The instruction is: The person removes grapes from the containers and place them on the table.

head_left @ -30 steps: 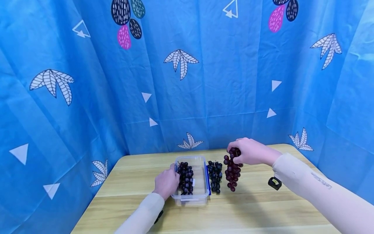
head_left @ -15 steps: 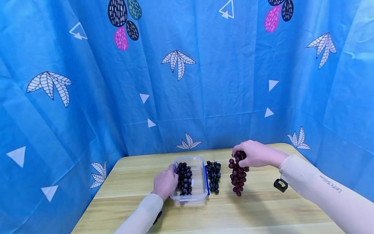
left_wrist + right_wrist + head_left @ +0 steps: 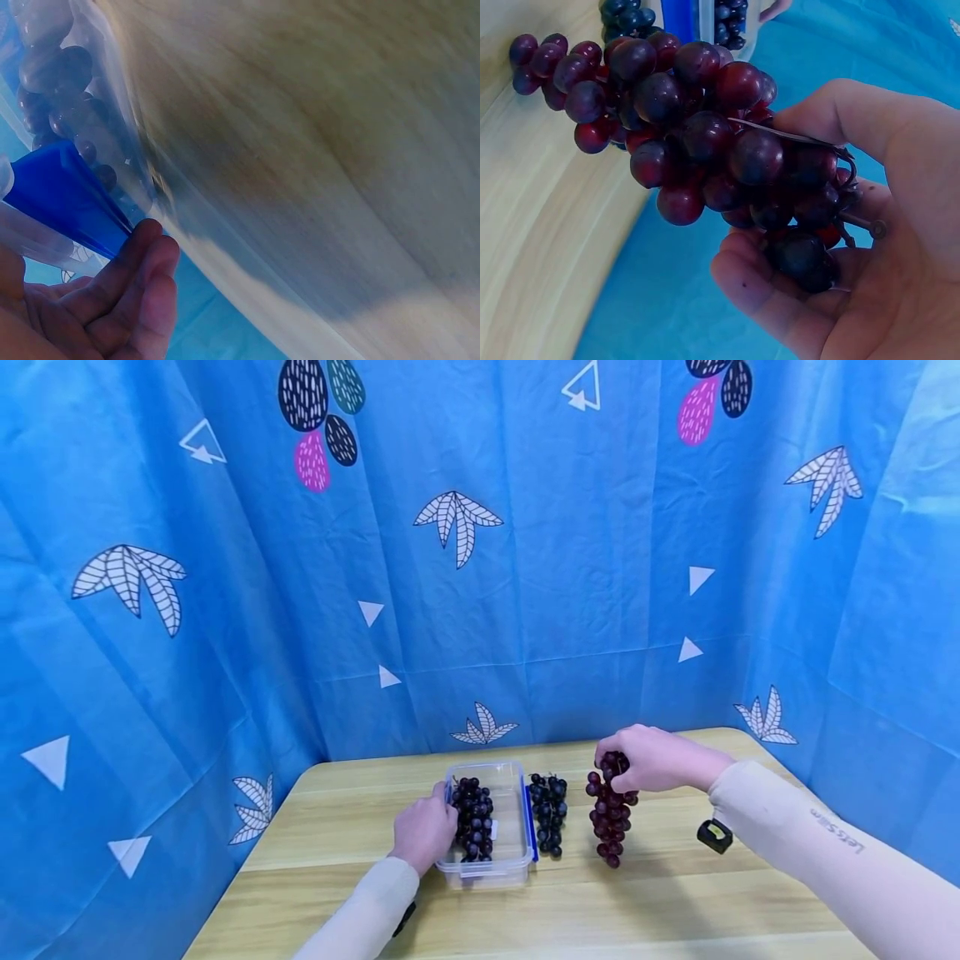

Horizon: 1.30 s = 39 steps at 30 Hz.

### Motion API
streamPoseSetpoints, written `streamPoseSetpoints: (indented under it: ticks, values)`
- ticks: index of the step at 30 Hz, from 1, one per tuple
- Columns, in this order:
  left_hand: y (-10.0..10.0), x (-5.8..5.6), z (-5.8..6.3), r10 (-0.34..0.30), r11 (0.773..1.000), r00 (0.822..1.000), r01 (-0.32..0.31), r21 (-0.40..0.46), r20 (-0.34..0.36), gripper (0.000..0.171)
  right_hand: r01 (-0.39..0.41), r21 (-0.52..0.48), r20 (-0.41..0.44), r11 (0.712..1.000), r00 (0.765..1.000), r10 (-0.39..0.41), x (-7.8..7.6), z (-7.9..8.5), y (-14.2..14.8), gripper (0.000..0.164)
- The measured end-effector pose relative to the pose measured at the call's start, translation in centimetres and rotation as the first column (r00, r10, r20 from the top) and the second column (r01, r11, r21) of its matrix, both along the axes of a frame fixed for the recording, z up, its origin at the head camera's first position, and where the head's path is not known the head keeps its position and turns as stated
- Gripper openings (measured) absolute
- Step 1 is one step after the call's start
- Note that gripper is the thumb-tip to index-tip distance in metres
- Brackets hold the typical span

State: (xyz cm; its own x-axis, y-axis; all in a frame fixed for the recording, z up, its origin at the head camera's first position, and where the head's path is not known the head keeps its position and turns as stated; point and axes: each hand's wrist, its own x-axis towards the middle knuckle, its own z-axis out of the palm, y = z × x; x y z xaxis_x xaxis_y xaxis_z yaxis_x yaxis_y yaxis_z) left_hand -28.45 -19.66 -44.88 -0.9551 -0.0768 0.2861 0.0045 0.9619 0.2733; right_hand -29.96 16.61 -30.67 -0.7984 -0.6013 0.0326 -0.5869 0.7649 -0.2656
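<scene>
My right hand [image 3: 660, 758] grips a dark red bunch of grapes [image 3: 611, 818] near its stem end and holds it hanging right of the box. In the right wrist view, thumb and fingers curl round the upper grapes [image 3: 705, 135], beside the bare stem. My left hand [image 3: 426, 828] holds the left side of a clear plastic food container [image 3: 487, 868]. The left wrist view has its fingertips against a blue latch flap [image 3: 71, 199] on that side. Inside the container, along its left half, lies a dark purple bunch of grapes [image 3: 474, 818].
Just right of the container a black bunch of grapes [image 3: 550, 814] lies on the wooden table [image 3: 337, 827]. Another blue latch flap [image 3: 532, 822] hangs on the container's right side. A patterned blue curtain [image 3: 585, 568] surrounds the table's back and sides.
My right hand first shifted right with the red grapes, away from the container, and has since hung nearly still. The left hand stays at the container's side.
</scene>
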Motion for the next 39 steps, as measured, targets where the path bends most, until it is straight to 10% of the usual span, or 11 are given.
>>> streamPoseSetpoints:
  ticks: [22, 39]
  values:
    - [0.1, 0.2, 0.1, -0.005, 1.000, 1.000, 0.005, 0.003, 0.007, 0.053, 0.024, -0.001, -0.003, 1.000, 1.000, -0.024, -3.6, -2.8, -0.5, 0.032]
    - [-0.2, -0.4, 0.0, -0.006, 1.000, 1.000, 0.006, 0.012, 0.022, 0.054, 0.001, 0.034, 0.010, 0.999, 1.000, -0.002, -1.8, 0.7, -0.5, 0.030]
